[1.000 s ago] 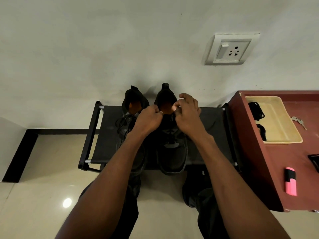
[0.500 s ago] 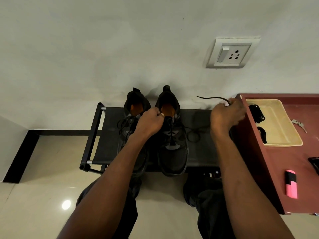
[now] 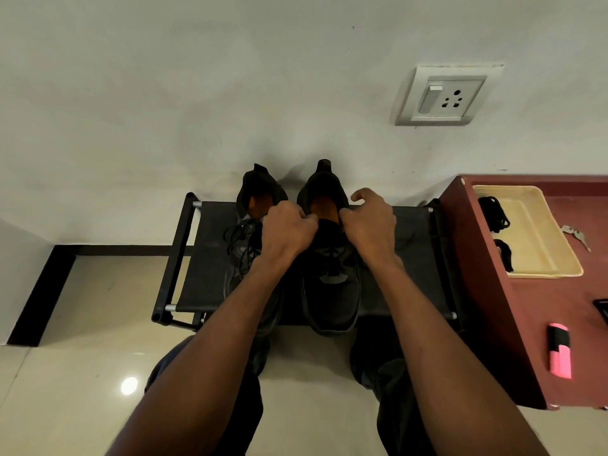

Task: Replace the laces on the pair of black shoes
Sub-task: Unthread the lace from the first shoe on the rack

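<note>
Left hand (image 3: 289, 230) and right hand (image 3: 371, 222) pinching the right black shoe's (image 3: 330, 278) collar (no legible branding), on rack (image 3: 204, 258).

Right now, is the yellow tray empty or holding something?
Holding something: the yellow tray has two black lace bundles along its left side.

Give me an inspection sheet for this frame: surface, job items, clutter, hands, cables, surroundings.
Surface: black shoe rack, fabric top.
Job's things: right shoe and left shoe on the rack; left shoe's lace loose; dark lace bundles in the beige tray.
Clutter: keys, pink marker on the red cabinet.
Hands: left hand and right hand curled at the right shoe's collar; contents hidden.
Cables: nothing seen.
Surroundings: wall socket, tiled floor.
</note>
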`<act>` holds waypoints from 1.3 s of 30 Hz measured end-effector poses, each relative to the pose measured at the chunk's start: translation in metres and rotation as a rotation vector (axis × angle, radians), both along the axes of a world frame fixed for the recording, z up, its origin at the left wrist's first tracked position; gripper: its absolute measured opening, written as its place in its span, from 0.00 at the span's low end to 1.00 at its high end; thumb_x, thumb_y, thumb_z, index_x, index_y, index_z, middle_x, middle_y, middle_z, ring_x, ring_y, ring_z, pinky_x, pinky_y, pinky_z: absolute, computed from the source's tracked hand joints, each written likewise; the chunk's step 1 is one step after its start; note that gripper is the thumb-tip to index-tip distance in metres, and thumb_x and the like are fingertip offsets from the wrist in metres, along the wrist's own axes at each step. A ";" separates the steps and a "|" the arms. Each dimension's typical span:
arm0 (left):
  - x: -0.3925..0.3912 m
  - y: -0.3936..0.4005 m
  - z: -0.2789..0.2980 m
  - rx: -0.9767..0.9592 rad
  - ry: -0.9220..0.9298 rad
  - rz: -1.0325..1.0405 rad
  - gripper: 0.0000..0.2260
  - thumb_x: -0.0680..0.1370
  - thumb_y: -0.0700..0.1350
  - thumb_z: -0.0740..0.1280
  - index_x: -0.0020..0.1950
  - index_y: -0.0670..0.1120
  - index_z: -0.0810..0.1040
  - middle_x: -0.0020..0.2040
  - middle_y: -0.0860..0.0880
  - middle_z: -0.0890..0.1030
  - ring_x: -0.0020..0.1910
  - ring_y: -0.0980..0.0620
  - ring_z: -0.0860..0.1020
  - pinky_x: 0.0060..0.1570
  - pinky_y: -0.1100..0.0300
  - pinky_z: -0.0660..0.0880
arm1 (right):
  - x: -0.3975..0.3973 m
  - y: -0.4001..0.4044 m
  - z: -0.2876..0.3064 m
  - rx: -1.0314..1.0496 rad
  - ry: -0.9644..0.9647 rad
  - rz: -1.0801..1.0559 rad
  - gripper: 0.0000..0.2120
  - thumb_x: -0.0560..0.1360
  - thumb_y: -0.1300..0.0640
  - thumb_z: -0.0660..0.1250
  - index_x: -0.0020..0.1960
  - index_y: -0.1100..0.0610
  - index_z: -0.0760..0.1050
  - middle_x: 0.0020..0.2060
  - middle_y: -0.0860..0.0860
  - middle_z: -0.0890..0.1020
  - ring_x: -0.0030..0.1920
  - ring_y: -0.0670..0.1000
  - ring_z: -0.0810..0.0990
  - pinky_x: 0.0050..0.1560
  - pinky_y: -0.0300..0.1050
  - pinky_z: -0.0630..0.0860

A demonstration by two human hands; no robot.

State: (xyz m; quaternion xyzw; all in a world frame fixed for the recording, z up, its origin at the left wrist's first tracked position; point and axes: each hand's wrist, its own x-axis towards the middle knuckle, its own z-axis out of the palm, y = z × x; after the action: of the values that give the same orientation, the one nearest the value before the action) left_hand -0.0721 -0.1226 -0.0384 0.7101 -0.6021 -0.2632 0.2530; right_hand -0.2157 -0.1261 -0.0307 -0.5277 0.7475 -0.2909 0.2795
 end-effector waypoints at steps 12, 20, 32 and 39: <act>-0.007 0.006 -0.004 -0.148 0.294 -0.035 0.10 0.79 0.46 0.71 0.58 0.45 0.77 0.64 0.48 0.75 0.63 0.51 0.73 0.57 0.71 0.66 | -0.020 0.000 -0.008 0.050 -0.324 0.071 0.05 0.76 0.58 0.71 0.43 0.51 0.85 0.36 0.50 0.85 0.37 0.51 0.84 0.43 0.48 0.82; -0.013 0.004 -0.002 -0.031 0.367 -0.088 0.05 0.77 0.43 0.73 0.42 0.44 0.84 0.69 0.48 0.75 0.72 0.51 0.67 0.68 0.59 0.62 | -0.020 0.002 -0.012 0.039 -0.330 0.101 0.05 0.73 0.55 0.71 0.41 0.48 0.85 0.34 0.49 0.85 0.35 0.51 0.84 0.44 0.51 0.83; -0.025 0.013 0.000 -0.254 0.437 0.206 0.13 0.79 0.35 0.64 0.62 0.47 0.74 0.66 0.50 0.70 0.66 0.54 0.71 0.62 0.68 0.69 | -0.015 -0.002 -0.014 0.006 -0.257 0.092 0.06 0.73 0.52 0.69 0.41 0.47 0.84 0.35 0.43 0.84 0.39 0.44 0.83 0.50 0.49 0.82; -0.022 0.006 -0.017 -0.150 -0.165 -0.302 0.11 0.81 0.40 0.63 0.59 0.38 0.82 0.74 0.43 0.69 0.78 0.45 0.56 0.75 0.58 0.55 | -0.014 -0.004 -0.013 0.009 -0.203 0.102 0.07 0.75 0.53 0.68 0.40 0.48 0.83 0.36 0.46 0.84 0.41 0.48 0.83 0.51 0.53 0.81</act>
State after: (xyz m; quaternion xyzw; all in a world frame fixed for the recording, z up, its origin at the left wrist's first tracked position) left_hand -0.0941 -0.1162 -0.0553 0.6098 -0.7386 -0.1936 0.2126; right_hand -0.2293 -0.1302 -0.0440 -0.5318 0.6888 -0.3249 0.3704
